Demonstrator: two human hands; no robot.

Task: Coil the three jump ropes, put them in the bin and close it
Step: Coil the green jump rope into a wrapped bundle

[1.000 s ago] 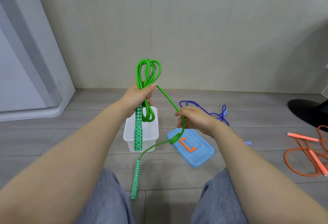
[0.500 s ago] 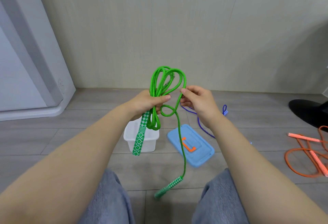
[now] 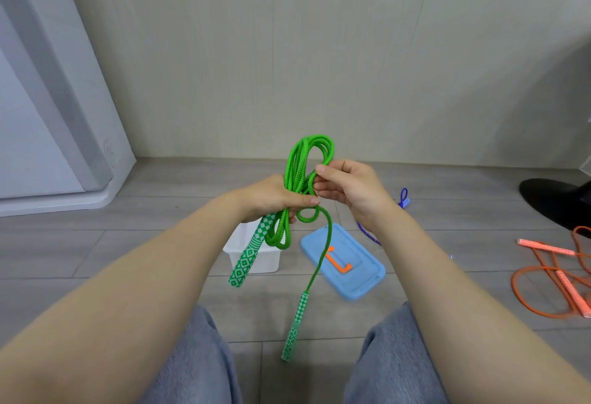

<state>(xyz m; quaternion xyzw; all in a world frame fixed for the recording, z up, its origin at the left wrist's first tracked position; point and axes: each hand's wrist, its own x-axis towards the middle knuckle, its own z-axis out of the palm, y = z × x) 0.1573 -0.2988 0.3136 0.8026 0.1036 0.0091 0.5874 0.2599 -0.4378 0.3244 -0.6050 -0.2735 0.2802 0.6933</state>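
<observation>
Two hands on the green jump rope (image 3: 300, 180) right now: your left hand (image 3: 271, 199) clamps the bundled loops with one patterned handle (image 3: 248, 255) poking down below the fist, and your right hand (image 3: 348, 189) pinches a strand at the top of the coil. Below that, the free tail drops to the second handle (image 3: 295, 323), dangling between your knees. By the look of it you're on the first rope, close to finished; next you need to gather that last length into the bundle without letting the loops spring apart. White bin (image 3: 252, 256) sits open on the floor just beyond your left hand, blue lid (image 3: 355, 275) flat beside it on the right. Blue rope (image 3: 404, 199) lies farther off behind your right wrist, orange rope (image 3: 550, 279) well away at the right edge. Open floor lies around the bin.
</observation>
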